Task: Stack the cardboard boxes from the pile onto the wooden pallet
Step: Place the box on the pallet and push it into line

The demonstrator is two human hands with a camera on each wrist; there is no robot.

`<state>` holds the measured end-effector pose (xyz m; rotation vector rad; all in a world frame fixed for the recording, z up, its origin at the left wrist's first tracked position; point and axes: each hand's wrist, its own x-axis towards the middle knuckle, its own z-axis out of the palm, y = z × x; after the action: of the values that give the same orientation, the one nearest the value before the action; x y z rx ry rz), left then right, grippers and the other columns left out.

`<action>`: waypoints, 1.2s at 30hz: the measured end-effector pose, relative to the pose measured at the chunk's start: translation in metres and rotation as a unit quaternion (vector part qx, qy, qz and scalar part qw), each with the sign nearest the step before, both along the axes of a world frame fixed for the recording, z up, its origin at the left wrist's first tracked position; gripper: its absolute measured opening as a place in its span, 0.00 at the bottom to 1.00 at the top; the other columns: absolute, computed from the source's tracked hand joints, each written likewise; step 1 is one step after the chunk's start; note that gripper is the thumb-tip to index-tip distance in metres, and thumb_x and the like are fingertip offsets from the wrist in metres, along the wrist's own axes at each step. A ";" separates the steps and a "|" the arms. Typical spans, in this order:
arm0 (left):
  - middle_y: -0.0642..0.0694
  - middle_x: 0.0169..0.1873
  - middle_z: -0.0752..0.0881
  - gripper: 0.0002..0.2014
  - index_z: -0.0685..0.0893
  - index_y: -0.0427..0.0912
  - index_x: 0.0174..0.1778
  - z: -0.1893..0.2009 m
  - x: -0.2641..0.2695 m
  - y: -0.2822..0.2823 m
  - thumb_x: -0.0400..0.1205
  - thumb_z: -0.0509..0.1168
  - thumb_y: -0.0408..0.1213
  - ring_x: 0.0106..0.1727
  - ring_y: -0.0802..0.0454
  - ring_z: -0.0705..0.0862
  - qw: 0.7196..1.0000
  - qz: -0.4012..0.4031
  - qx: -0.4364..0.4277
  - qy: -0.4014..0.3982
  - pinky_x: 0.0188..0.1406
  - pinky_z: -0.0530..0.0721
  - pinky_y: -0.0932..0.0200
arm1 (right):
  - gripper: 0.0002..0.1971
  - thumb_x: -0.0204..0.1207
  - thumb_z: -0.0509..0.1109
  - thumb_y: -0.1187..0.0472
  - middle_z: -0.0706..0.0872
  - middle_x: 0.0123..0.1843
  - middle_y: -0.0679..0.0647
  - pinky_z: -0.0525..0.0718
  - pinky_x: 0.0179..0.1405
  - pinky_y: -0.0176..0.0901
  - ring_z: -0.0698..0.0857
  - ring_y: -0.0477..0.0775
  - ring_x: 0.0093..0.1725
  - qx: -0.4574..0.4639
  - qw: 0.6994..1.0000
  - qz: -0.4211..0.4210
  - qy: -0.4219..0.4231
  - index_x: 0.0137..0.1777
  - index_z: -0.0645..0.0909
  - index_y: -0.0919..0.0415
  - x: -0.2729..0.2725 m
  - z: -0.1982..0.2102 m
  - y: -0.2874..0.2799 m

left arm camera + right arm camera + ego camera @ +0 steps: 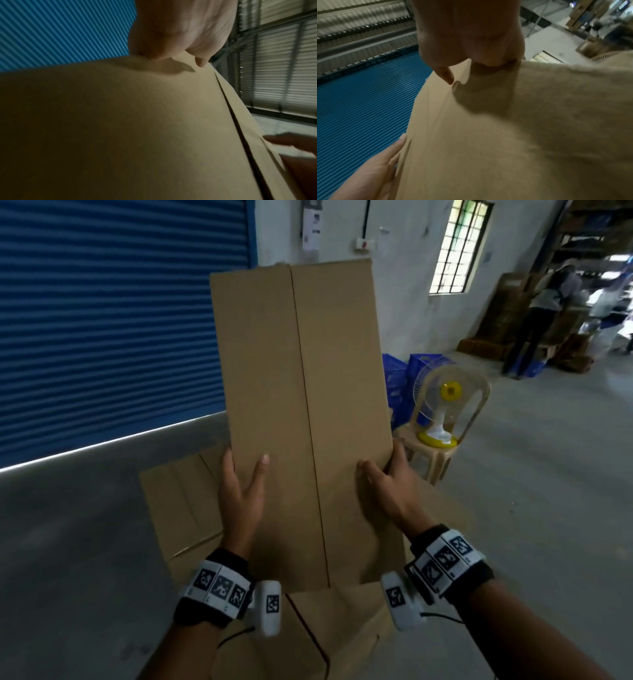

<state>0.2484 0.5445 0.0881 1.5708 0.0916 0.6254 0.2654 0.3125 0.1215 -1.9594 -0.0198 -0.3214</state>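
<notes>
A flattened brown cardboard box [301, 412] stands on end in front of me, a dark seam running down its middle. My left hand [241, 491] grips its left edge low down, thumb on the near face and fingers behind. On the right edge my right hand [385, 484] grips at the same height. More flat cardboard boxes [178, 508] lie in a pile on the floor beneath. The left wrist view shows the left hand [180, 40] on the board [120, 128]; the right wrist view shows the right hand [467, 44] on the board's [505, 135] edge. No wooden pallet is in view.
A blue roller shutter [113, 316] fills the left wall. To the right stand a plastic chair [442, 446] carrying a table fan [442, 402], and blue crates [400, 385] behind. A person [541, 313] stands by shelves far right. Grey concrete floor [531, 491] stretches rightward.
</notes>
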 end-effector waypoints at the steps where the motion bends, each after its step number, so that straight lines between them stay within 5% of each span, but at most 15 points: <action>1: 0.54 0.67 0.84 0.27 0.73 0.53 0.79 -0.003 0.014 0.001 0.85 0.66 0.54 0.65 0.56 0.85 1.000 0.005 -0.006 0.012 0.65 0.86 0.42 | 0.35 0.81 0.70 0.54 0.75 0.67 0.45 0.73 0.64 0.47 0.75 0.46 0.64 0.001 1.000 0.010 0.007 0.84 0.58 0.53 0.015 -0.002 -0.001; 6: 0.56 0.64 0.86 0.19 0.80 0.62 0.71 -0.025 0.073 0.004 0.84 0.65 0.58 0.66 0.54 0.84 0.997 0.045 -0.015 0.055 0.67 0.84 0.37 | 0.35 0.80 0.71 0.57 0.75 0.66 0.47 0.77 0.63 0.51 0.77 0.50 0.64 0.010 0.995 0.086 0.048 0.83 0.57 0.56 0.094 -0.031 -0.006; 10: 0.58 0.60 0.89 0.13 0.83 0.61 0.66 -0.032 0.101 -0.009 0.87 0.67 0.42 0.62 0.60 0.86 0.994 0.097 -0.028 0.044 0.68 0.84 0.43 | 0.35 0.79 0.72 0.60 0.77 0.63 0.46 0.78 0.61 0.49 0.79 0.51 0.62 0.030 0.985 0.160 0.062 0.82 0.60 0.57 0.157 -0.048 -0.011; 13: 0.53 0.64 0.89 0.18 0.82 0.59 0.70 -0.030 0.115 -0.020 0.87 0.66 0.35 0.66 0.53 0.86 0.991 0.114 -0.053 0.040 0.70 0.82 0.42 | 0.34 0.78 0.73 0.62 0.78 0.62 0.42 0.78 0.64 0.49 0.79 0.49 0.62 0.058 0.966 0.236 0.083 0.81 0.61 0.51 0.202 -0.051 -0.019; 16: 0.52 0.70 0.85 0.28 0.74 0.54 0.82 -0.026 0.130 -0.019 0.85 0.68 0.34 0.71 0.52 0.83 0.991 0.076 -0.055 0.095 0.75 0.79 0.39 | 0.32 0.77 0.73 0.66 0.76 0.57 0.33 0.76 0.58 0.41 0.78 0.38 0.55 0.075 0.951 0.287 0.082 0.73 0.62 0.40 0.242 -0.052 -0.022; 18: 0.53 0.72 0.84 0.31 0.71 0.53 0.84 -0.026 0.137 -0.016 0.85 0.69 0.32 0.73 0.52 0.82 0.988 0.085 -0.041 0.120 0.77 0.77 0.39 | 0.31 0.77 0.73 0.68 0.77 0.58 0.34 0.77 0.59 0.38 0.80 0.34 0.54 0.066 0.942 0.319 0.082 0.71 0.64 0.42 0.262 -0.050 -0.023; 21: 0.54 0.72 0.83 0.31 0.71 0.53 0.83 -0.027 0.146 -0.015 0.84 0.69 0.32 0.73 0.55 0.81 0.984 0.131 -0.031 0.120 0.77 0.77 0.41 | 0.31 0.77 0.71 0.71 0.79 0.59 0.37 0.78 0.47 0.22 0.82 0.27 0.53 0.050 0.924 0.370 0.079 0.75 0.65 0.48 0.287 -0.048 -0.015; 23: 0.54 0.72 0.83 0.32 0.70 0.53 0.84 -0.033 0.151 -0.010 0.84 0.70 0.33 0.73 0.54 0.81 0.980 0.153 -0.030 0.120 0.76 0.77 0.42 | 0.33 0.76 0.72 0.69 0.79 0.61 0.38 0.79 0.54 0.26 0.82 0.33 0.55 0.048 0.918 0.384 0.088 0.79 0.65 0.53 0.299 -0.049 -0.004; 27: 0.56 0.72 0.82 0.32 0.71 0.56 0.83 -0.044 0.168 0.011 0.83 0.71 0.33 0.74 0.54 0.80 0.971 0.191 -0.024 0.139 0.77 0.75 0.40 | 0.38 0.73 0.73 0.64 0.79 0.70 0.50 0.77 0.72 0.56 0.78 0.53 0.69 0.053 0.914 0.389 0.101 0.82 0.63 0.52 0.318 -0.062 0.023; 29: 0.56 0.71 0.84 0.31 0.72 0.55 0.82 -0.055 0.179 0.029 0.83 0.70 0.31 0.73 0.53 0.80 0.968 0.193 -0.023 0.161 0.77 0.76 0.39 | 0.37 0.77 0.72 0.68 0.78 0.71 0.48 0.76 0.74 0.56 0.76 0.53 0.71 0.050 0.911 0.396 0.103 0.82 0.61 0.50 0.334 -0.075 0.039; 32: 0.57 0.73 0.82 0.32 0.71 0.59 0.83 -0.084 0.197 0.062 0.84 0.70 0.33 0.75 0.53 0.79 0.969 0.137 -0.024 0.202 0.79 0.73 0.37 | 0.38 0.81 0.70 0.65 0.71 0.67 0.35 0.71 0.69 0.41 0.71 0.44 0.72 0.028 0.907 0.403 0.121 0.84 0.53 0.47 0.361 -0.099 0.060; 36: 0.56 0.75 0.80 0.32 0.68 0.54 0.85 -0.137 0.228 0.083 0.86 0.68 0.31 0.76 0.53 0.78 0.958 0.114 -0.060 0.258 0.81 0.71 0.43 | 0.41 0.81 0.70 0.60 0.69 0.81 0.53 0.68 0.77 0.48 0.69 0.57 0.80 -0.023 0.916 0.379 0.132 0.88 0.50 0.55 0.394 -0.154 0.083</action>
<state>0.4769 0.6280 -0.0488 1.5820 0.6983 0.3626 0.6590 0.3952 -0.0329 -1.8682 -0.6013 0.4578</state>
